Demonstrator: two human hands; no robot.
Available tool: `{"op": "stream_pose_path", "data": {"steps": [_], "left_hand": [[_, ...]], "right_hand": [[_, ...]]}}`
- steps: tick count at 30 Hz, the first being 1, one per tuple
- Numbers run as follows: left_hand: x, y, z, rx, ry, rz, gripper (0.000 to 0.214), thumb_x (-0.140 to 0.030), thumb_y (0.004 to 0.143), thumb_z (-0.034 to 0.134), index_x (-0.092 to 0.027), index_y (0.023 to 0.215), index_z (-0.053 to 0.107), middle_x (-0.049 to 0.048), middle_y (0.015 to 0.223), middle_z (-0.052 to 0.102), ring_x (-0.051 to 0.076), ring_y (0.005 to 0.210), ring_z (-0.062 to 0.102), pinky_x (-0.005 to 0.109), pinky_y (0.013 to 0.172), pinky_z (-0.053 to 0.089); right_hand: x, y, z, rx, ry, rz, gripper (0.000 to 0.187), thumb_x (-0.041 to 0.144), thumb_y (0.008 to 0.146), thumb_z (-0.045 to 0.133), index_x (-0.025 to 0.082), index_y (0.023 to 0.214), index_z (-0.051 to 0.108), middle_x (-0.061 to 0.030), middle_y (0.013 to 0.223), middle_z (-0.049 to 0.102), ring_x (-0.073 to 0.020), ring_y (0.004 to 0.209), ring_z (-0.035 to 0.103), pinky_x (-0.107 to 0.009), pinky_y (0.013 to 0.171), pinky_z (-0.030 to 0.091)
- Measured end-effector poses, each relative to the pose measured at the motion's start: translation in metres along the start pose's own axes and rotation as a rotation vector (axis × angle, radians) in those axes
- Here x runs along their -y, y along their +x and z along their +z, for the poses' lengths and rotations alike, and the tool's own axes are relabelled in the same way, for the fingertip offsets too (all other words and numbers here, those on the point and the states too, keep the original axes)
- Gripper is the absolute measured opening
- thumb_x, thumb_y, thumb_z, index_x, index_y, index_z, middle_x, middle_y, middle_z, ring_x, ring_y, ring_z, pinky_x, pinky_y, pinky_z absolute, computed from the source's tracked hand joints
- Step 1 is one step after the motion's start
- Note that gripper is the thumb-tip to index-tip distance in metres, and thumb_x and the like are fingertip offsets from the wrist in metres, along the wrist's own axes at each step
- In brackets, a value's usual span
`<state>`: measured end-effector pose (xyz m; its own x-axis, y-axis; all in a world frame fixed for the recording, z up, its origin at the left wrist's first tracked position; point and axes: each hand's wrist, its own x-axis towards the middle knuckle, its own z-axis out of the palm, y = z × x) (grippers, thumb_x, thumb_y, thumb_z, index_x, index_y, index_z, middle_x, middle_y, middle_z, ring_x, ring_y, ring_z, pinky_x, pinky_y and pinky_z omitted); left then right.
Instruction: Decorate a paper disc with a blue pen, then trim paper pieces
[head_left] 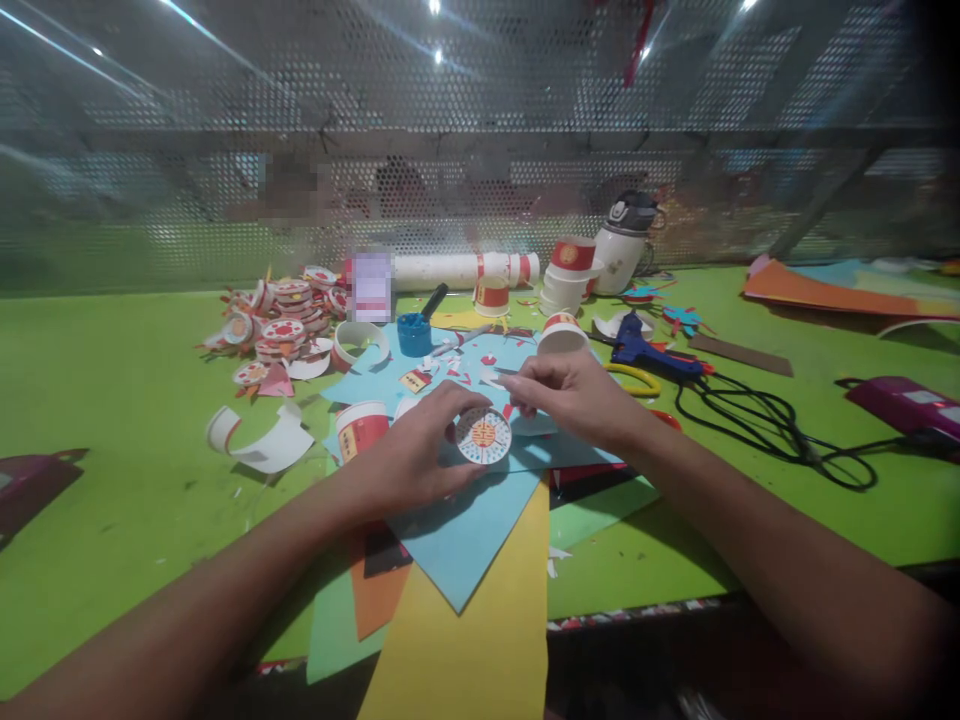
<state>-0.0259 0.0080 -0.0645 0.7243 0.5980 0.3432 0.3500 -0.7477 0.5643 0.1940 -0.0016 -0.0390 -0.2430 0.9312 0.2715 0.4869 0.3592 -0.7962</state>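
My left hand (409, 445) grips a small round paper disc (484, 436) by its edge, thumb below and fingers above. An orange design sits at the disc's middle, ringed by small blue marks. My right hand (570, 385) is closed in a pinch just to the upper right of the disc. A small whitish sliver (491, 377) shows by its fingertips; whether they hold it is unclear. Under both hands lie light blue paper sheets (465, 540). Beside my left hand stands a red and white paper cup (362, 428), and another paper cup (564, 335) is behind my right hand.
Decorated paper discs (281, 325) are heaped at the left, near a cut cup strip (274, 445). Farther back are a blue pot (415, 335), stacked cups (568, 275) and a white bottle (622, 245). A blue glue gun (649, 350) with a black cord (780, 430) lies right, near yellow-handled scissors (634, 380).
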Motion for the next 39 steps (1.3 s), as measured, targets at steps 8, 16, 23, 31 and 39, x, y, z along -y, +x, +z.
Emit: {"op": "stream_pose_path", "data": {"steps": [8, 16, 23, 31, 39], "left_hand": [[0.002, 0.0, 0.001, -0.03, -0.091, -0.019, 0.046, -0.02, 0.082, 0.065, -0.019, 0.125, 0.05, 0.0085, 0.119, 0.059, 0.018, 0.095, 0.059, 0.033, 0.08, 0.051], [0.0, -0.001, -0.005, -0.071, -0.031, 0.035, 0.047, -0.022, 0.082, 0.067, -0.02, 0.126, 0.05, 0.0092, 0.124, 0.06, 0.021, 0.105, 0.06, 0.035, 0.085, 0.052], [0.002, -0.001, -0.004, -0.198, -0.023, 0.01, 0.055, -0.026, 0.085, 0.063, -0.024, 0.135, 0.041, 0.0118, 0.134, 0.054, 0.025, 0.117, 0.056, 0.041, 0.091, 0.053], [0.008, 0.001, 0.005, -0.452, 0.092, 0.037, 0.05, -0.029, 0.085, 0.064, -0.021, 0.13, 0.044, 0.0145, 0.129, 0.058, 0.028, 0.12, 0.056, 0.049, 0.097, 0.05], [0.006, 0.0, -0.009, -0.32, 0.013, 0.124, 0.051, -0.023, 0.078, 0.07, -0.021, 0.126, 0.052, 0.0134, 0.125, 0.061, 0.026, 0.117, 0.058, 0.046, 0.097, 0.049]], "right_hand": [[-0.001, 0.0, 0.0, 0.254, 0.187, 0.136, 0.034, 0.048, 0.083, 0.062, 0.014, 0.082, 0.067, 0.0004, 0.065, 0.058, -0.0114, 0.06, 0.054, -0.025, 0.056, 0.045], [-0.005, -0.001, -0.003, 0.349, 0.278, 0.213, 0.036, 0.047, 0.085, 0.064, 0.013, 0.071, 0.067, 0.0016, 0.057, 0.059, -0.008, 0.053, 0.053, -0.022, 0.054, 0.039], [0.001, -0.003, 0.013, 0.164, 0.691, 0.354, 0.032, 0.044, 0.071, 0.08, 0.014, 0.071, 0.069, 0.0014, 0.062, 0.062, -0.0102, 0.056, 0.057, -0.027, 0.061, 0.05], [0.011, -0.014, 0.037, 0.083, 0.786, 0.319, 0.033, 0.047, 0.071, 0.078, 0.016, 0.077, 0.07, -0.0005, 0.071, 0.064, -0.0135, 0.066, 0.062, -0.033, 0.071, 0.055], [0.01, -0.012, 0.021, 0.072, 0.649, 0.242, 0.034, 0.048, 0.075, 0.075, 0.015, 0.076, 0.074, -0.0027, 0.074, 0.064, -0.0139, 0.071, 0.059, -0.027, 0.067, 0.048]]}}
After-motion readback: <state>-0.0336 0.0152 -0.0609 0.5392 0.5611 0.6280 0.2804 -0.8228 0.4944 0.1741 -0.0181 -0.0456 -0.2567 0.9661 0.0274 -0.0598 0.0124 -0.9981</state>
